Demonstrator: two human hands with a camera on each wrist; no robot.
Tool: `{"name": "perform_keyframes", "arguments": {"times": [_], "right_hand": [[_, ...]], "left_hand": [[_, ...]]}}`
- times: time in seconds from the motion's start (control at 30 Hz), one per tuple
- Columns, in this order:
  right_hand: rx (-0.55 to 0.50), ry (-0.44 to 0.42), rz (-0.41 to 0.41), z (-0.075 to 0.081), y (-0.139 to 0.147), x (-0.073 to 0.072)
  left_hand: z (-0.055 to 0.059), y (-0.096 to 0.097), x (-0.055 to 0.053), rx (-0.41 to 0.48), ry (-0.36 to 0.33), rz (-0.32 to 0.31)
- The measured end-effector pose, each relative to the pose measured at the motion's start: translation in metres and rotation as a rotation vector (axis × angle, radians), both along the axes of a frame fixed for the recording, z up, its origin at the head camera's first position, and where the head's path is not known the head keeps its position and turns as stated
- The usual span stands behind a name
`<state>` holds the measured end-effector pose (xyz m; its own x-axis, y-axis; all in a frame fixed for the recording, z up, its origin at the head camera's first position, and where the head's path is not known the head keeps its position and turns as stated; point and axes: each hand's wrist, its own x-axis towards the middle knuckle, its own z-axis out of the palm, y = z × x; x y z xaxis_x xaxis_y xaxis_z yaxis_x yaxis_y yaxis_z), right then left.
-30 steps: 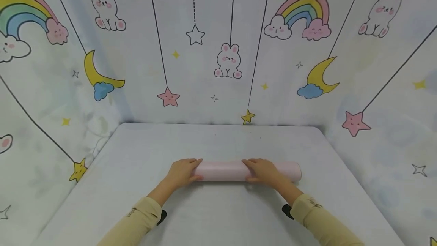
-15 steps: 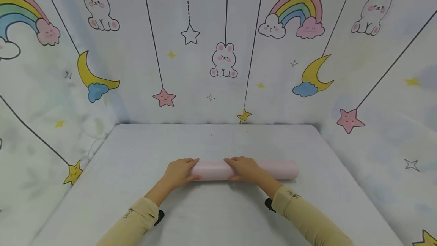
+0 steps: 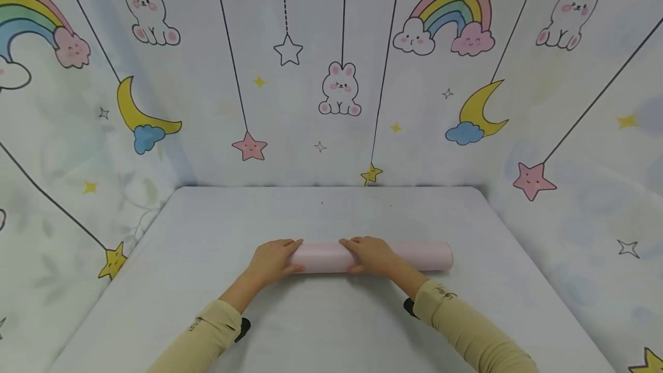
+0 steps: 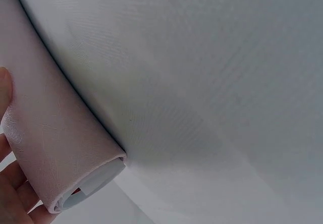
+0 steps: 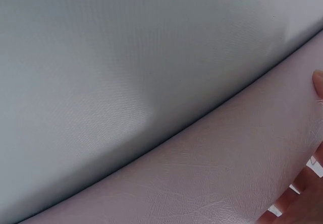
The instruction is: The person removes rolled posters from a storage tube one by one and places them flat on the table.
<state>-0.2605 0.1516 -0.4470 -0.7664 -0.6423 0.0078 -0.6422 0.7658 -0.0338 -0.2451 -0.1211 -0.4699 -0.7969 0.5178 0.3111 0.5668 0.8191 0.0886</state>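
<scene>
A rolled-up pale pink mat (image 3: pixel 326 258) with a leather-like surface lies crosswise on the white table. My left hand (image 3: pixel 270 262) grips its left end, thumb on the near side and fingers over the far side. In the left wrist view, the mat (image 4: pixel 60 118) shows an open, hollow end with a pale inner face, and fingers (image 4: pixel 15 176) curl round it. Around the middle of the roll, my right hand (image 3: pixel 374 258) holds it the same way. The right wrist view shows the creased mat (image 5: pixel 212 158) close up, with fingertips (image 5: pixel 305 178) along its far side.
The white tabletop (image 3: pixel 321 327) spreads around the roll, with a few tiny dark specks near its back edge. Behind it and on both sides stand pale walls (image 3: pixel 207 73) printed with rabbits, stars, moons and rainbows.
My right hand has moved left along the mat, closer to my left hand, and then stayed there. The left hand keeps its grip on the left end. The head view has shifted slightly.
</scene>
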Motion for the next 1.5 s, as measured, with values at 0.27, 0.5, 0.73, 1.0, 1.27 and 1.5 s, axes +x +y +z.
{"name": "perform_keyframes", "arguments": {"times": [0.27,0.5,0.73,1.0,1.27,1.5], "right_hand": [[0.004,0.003,0.015,0.000,-0.002,-0.002],[0.002,-0.015,0.007,0.000,-0.004,-0.004],[-0.004,-0.045,-0.005,-0.001,0.000,-0.003],[0.002,-0.048,-0.021,-0.003,0.011,0.001],[-0.006,-0.072,-0.048,-0.002,0.018,0.006],[-0.011,-0.077,-0.067,-0.002,0.029,0.008]], "left_hand": [[0.004,-0.003,0.004,0.010,-0.010,0.013],[0.003,-0.005,0.003,0.029,0.004,0.004],[-0.003,-0.003,0.001,0.009,0.026,-0.017],[-0.003,0.006,0.003,0.006,0.020,-0.025],[-0.003,0.016,0.006,-0.005,0.016,-0.027],[-0.001,0.028,0.006,-0.026,0.024,-0.025]]}}
